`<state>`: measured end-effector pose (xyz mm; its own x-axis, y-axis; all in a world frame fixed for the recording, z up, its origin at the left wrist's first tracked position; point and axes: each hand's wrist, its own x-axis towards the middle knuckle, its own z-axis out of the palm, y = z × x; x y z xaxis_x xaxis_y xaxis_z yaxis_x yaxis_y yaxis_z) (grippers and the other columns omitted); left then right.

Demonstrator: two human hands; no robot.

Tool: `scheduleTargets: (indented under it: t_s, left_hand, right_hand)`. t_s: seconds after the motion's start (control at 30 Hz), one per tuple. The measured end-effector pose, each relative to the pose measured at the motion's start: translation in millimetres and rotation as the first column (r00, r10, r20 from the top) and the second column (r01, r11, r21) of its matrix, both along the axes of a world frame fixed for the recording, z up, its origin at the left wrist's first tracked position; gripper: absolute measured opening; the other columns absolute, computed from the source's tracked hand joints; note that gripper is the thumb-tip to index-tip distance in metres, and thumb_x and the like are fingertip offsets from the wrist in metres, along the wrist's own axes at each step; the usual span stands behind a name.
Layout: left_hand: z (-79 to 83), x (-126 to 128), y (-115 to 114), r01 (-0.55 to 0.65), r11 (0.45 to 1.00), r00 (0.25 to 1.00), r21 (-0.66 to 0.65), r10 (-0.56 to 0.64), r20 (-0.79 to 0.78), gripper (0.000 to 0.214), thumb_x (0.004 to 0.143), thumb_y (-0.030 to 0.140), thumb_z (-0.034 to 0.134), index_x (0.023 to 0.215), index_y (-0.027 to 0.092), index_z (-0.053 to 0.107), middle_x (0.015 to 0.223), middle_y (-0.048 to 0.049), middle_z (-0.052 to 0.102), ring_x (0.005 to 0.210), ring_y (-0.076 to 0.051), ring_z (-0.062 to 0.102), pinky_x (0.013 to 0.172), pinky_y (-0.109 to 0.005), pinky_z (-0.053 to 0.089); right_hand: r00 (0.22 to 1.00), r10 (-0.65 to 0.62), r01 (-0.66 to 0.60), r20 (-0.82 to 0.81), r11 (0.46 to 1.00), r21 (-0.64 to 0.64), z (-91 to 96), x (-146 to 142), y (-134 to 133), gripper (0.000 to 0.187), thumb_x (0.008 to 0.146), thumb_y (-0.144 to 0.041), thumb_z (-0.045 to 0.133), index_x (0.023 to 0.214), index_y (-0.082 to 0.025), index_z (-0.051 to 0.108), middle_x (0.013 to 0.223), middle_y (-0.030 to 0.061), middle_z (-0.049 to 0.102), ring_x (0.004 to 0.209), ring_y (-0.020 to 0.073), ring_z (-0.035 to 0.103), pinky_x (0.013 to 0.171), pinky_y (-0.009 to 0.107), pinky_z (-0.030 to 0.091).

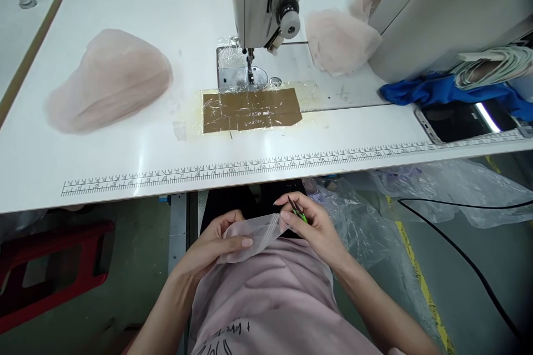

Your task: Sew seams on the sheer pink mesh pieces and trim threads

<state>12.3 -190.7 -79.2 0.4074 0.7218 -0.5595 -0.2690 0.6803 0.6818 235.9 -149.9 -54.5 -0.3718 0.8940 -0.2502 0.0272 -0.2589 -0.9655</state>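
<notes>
A piece of sheer pale pink fabric [250,237] with stitched lines near its right end is stretched between my hands, just below the table's front edge. My left hand [220,241] grips its left part, thumb lying on top. Pinched in the thumb and forefinger of my right hand [310,219] is the fabric's right end. That same hand also holds a small pair of thread snips [296,209] with dark blades and a green part, tips pointing up and away.
A sewing machine [266,5] stands on the white table [187,161], which has a printed ruler [266,165] along its edge. Sheer pink fabric heaps lie left [112,83] and right [339,41]. A phone [462,119] and blue cloth [416,90] are at right. A red stool [54,272] is below left.
</notes>
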Motion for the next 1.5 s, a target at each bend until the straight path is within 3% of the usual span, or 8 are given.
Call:
scheduleTargets:
  t_s: [0.2, 0.4, 0.57, 0.73, 1.07, 1.17, 1.33, 1.5]
  left_hand:
    - [-7.2, -5.3, -6.4, -0.040, 0.998, 0.999, -0.049, 0.040, 0.008, 0.031, 0.069, 0.029, 0.082, 0.070, 0.015, 0.054, 0.065, 0.0035, 0.050, 0.059, -0.007, 0.043, 0.056, -0.019, 0.032]
    - [4.4, -2.0, -3.8, -0.076, 0.997, 0.997, 0.005, 0.076, 0.009, 0.023, 0.074, 0.029, 0.078, 0.082, 0.016, 0.060, 0.083, -0.0046, 0.068, 0.071, -0.014, 0.059, 0.071, -0.027, 0.045]
    - [11.0, 13.4, 1.1, -0.049, 0.999, 0.996, 0.020, 0.050, -0.071, 0.029, 0.075, 0.035, 0.077, 0.098, 0.018, 0.067, 0.087, -0.0042, 0.068, 0.079, -0.015, 0.060, 0.071, -0.024, 0.044]
    - [12.3, 32.9, 4.3, -0.089, 0.992, 0.978, 0.085, 0.103, -0.179, 0.033, 0.069, 0.038, 0.081, 0.094, 0.020, 0.069, 0.092, -0.0027, 0.066, 0.083, -0.015, 0.058, 0.074, -0.023, 0.042]
    - [10.5, 37.2, 4.2, -0.194, 0.978, 0.974, -0.076, 0.182, -0.133, 0.035, 0.063, 0.044, 0.083, 0.071, 0.013, 0.070, 0.060, 0.0011, 0.055, 0.053, -0.007, 0.040, 0.052, -0.020, 0.028]
    - [10.9, 38.5, 3.0, -0.223, 0.973, 0.966, -0.064, 0.212, -0.146, 0.038, 0.066, 0.046, 0.080, 0.059, 0.013, 0.062, 0.053, 0.0041, 0.044, 0.050, -0.006, 0.033, 0.049, -0.020, 0.023]
    - [16.0, 38.8, 3.8, -0.244, 0.968, 0.958, -0.050, 0.232, -0.170, 0.043, 0.069, 0.045, 0.079, 0.054, 0.014, 0.053, 0.053, 0.0054, 0.037, 0.050, -0.006, 0.029, 0.048, -0.021, 0.023]
    - [18.3, 39.8, 4.3, -0.254, 0.966, 0.951, -0.037, 0.243, -0.191, 0.041, 0.070, 0.045, 0.078, 0.057, 0.014, 0.055, 0.053, 0.0050, 0.038, 0.051, -0.006, 0.031, 0.049, -0.021, 0.025]
  right_hand:
    - [0.998, -0.063, 0.061, 0.030, 0.996, 0.062, -1.9, 6.0, 0.4, 0.013, 0.092, -0.030, 0.059, 0.104, -0.023, 0.061, 0.072, -0.0022, 0.063, 0.068, 0.0123, 0.059, 0.062, 0.024, 0.043]
    - [0.995, -0.053, 0.046, 0.085, 0.995, 0.084, -5.3, 8.9, -0.3, 0.013, 0.089, -0.028, 0.064, 0.101, -0.024, 0.063, 0.077, -0.0012, 0.065, 0.071, 0.0125, 0.060, 0.065, 0.024, 0.045]
    - [0.997, -0.019, 0.015, 0.072, 0.998, 0.054, -4.5, -0.4, -4.6, 0.013, 0.088, -0.028, 0.064, 0.100, -0.023, 0.062, 0.078, -0.0008, 0.065, 0.071, 0.0119, 0.060, 0.066, 0.023, 0.047]
    - [0.996, -0.004, -0.002, 0.084, 0.998, 0.068, 2.8, -8.8, -8.3, 0.014, 0.087, -0.024, 0.064, 0.099, -0.021, 0.061, 0.079, 0.0001, 0.065, 0.068, 0.0110, 0.060, 0.063, 0.023, 0.047]
    - [0.982, -0.044, 0.001, 0.182, 0.973, 0.229, -2.5, -8.0, -11.2, 0.012, 0.086, -0.026, 0.064, 0.096, -0.021, 0.062, 0.081, 0.0023, 0.068, 0.072, 0.0145, 0.065, 0.066, 0.026, 0.052]
    - [0.972, -0.063, -0.023, 0.227, 0.934, 0.357, -3.9, -5.4, -11.0, 0.016, 0.085, -0.023, 0.065, 0.100, -0.022, 0.063, 0.087, 0.0026, 0.069, 0.077, 0.0157, 0.066, 0.071, 0.027, 0.053]
    - [0.931, -0.118, -0.137, 0.345, 0.763, 0.631, -11.0, 4.9, -12.7, 0.032, 0.085, -0.018, 0.065, 0.116, -0.023, 0.061, 0.094, 0.0057, 0.067, 0.079, 0.0175, 0.064, 0.065, 0.028, 0.051]
    - [0.858, -0.196, -0.249, 0.475, 0.651, 0.717, -19.9, 12.5, -15.4, 0.037, 0.083, -0.017, 0.067, 0.119, -0.022, 0.061, 0.093, 0.0063, 0.068, 0.076, 0.0178, 0.063, 0.063, 0.030, 0.050]
